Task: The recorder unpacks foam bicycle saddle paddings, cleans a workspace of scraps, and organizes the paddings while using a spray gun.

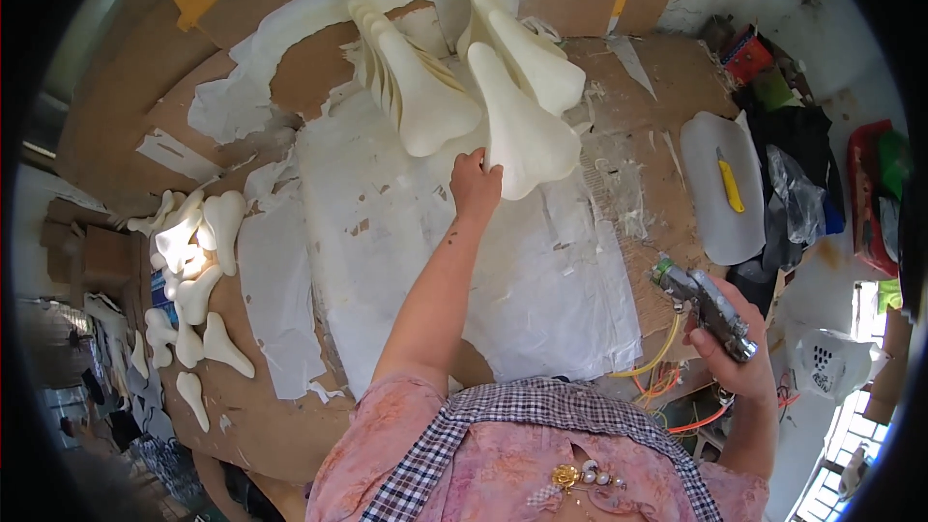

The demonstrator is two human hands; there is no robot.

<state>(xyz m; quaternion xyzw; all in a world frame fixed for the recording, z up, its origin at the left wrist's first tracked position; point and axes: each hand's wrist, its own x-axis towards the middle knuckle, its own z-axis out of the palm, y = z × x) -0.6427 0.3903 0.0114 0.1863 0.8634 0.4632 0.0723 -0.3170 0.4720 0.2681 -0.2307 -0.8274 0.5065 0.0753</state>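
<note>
My left hand (476, 186) reaches forward and pinches the near left edge of a cream moulded piece (527, 140), wide and rounded at the near end, narrow at the far end, somewhat like a saddle. This piece leans against a second group of like pieces (546, 63) behind it. To its left, another row of several such pieces (425, 101) stands nested one against the other. On the right, my right hand (739, 333) is wrapped round a metal spray gun (710, 314), its nozzle end tilted up to the left, away from the cream pieces.
White paper (416, 280) covers the bench middle. Smaller cream pieces (193, 295) lie in a heap at the left. A yellow cutter knife (729, 184) rests on a white tray (710, 232) at right. Yellow and orange hoses (662, 382) hang below the spray gun. A red crate (870, 193) stands far right.
</note>
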